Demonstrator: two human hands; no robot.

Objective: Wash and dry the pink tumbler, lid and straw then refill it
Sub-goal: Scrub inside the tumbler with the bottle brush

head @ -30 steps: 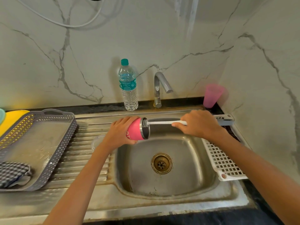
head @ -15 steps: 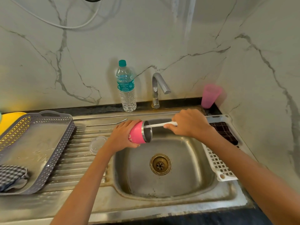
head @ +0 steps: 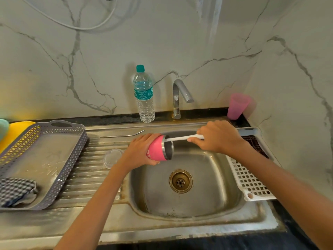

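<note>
My left hand (head: 139, 151) grips the pink tumbler (head: 158, 150), held on its side over the sink (head: 207, 204) with its steel mouth facing right. My right hand (head: 219, 137) holds the white handle of a bottle brush (head: 182, 138), whose head is hidden inside the tumbler. A clear lid (head: 112, 157) lies on the ribbed drainboard to the left. A metal straw (head: 122, 135) lies along the drainboard's back edge.
A water bottle (head: 144, 98) and the tap (head: 179, 98) stand at the back wall. A pink cup (head: 237, 106) sits in the right corner. A grey tray (head: 45, 159) with a checked cloth (head: 15, 191) is left; a white rack (head: 250, 183) is right.
The brush head has gone deeper into the tumbler and my right hand has moved left towards it. The tumbler's mouth has tilted slightly downward.
</note>
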